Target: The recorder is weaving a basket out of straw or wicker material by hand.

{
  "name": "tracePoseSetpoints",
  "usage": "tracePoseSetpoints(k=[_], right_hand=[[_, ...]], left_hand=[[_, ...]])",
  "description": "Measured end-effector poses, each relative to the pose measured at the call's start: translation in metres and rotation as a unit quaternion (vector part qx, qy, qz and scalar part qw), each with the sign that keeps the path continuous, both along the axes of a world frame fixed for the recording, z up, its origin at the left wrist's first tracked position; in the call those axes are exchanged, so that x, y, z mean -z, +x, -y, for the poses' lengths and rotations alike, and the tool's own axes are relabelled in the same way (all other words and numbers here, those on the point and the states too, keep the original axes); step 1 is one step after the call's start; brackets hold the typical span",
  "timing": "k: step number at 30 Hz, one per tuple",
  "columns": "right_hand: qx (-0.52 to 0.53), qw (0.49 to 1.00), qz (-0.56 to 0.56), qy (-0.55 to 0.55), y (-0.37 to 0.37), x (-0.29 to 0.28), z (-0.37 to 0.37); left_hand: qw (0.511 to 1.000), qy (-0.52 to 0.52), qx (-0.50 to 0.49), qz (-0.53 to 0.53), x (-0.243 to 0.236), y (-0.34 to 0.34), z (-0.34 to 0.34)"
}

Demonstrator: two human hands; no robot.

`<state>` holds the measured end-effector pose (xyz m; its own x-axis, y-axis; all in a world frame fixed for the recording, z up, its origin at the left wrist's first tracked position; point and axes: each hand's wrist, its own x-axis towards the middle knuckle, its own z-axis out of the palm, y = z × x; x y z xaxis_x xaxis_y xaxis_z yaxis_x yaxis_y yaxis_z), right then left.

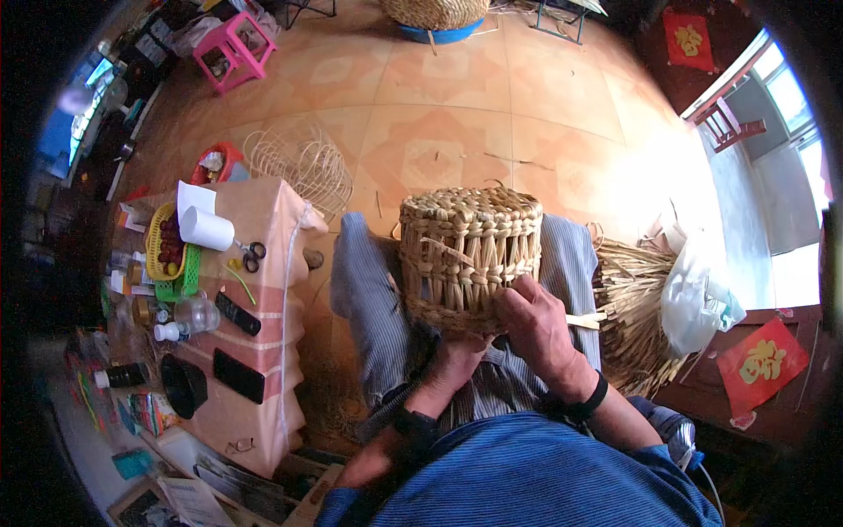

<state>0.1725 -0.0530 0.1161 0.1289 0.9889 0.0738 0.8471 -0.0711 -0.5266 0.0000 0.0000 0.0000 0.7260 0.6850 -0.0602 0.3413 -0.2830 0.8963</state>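
A woven straw basket (pixel 470 233) with openwork sides rests above my lap, its flat woven face uppermost. Beneath its lower edge, my left hand (pixel 461 351) touches it, with fingers hidden by the weave. My right hand (pixel 536 329) is closed against the basket's lower right side, fingers curled; what they grip is hidden. A pale flat strip (pixel 587 320) sticks out to the right from behind that hand. My legs in striped trousers (pixel 566 255) are either side of the basket.
Left, a cloth-covered table (pixel 277 351) holds scissors (pixel 253 256), phones, bottles, a paper roll and fruit in a yellow basket (pixel 165 239). Straw (pixel 637 290) and a plastic bag (pixel 694 299) lie right. Ahead are a wire-like frame (pixel 299 167), a pink stool (pixel 233 53) and a blue basin (pixel 439 33).
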Motion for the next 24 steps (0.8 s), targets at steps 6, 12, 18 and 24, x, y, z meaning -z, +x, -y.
tracePoseSetpoints(k=[6,12,18,24], right_hand=[[-0.046,0.999,0.012,0.019,0.008,0.010,0.014],[-0.035,0.998,0.054,-0.014,0.002,0.005,0.017],[0.049,0.996,-0.075,0.010,0.005,0.021,0.013],[0.044,0.999,0.013,0.020,0.000,0.003,-0.003]], left_hand=[[0.997,0.071,0.029,-0.015,0.012,-0.004,-0.001],[0.985,0.172,-0.001,0.026,0.055,0.006,-0.001],[0.990,-0.104,0.084,-0.034,-0.009,0.009,-0.023],[0.975,-0.178,0.080,0.104,0.040,0.013,-0.011]])
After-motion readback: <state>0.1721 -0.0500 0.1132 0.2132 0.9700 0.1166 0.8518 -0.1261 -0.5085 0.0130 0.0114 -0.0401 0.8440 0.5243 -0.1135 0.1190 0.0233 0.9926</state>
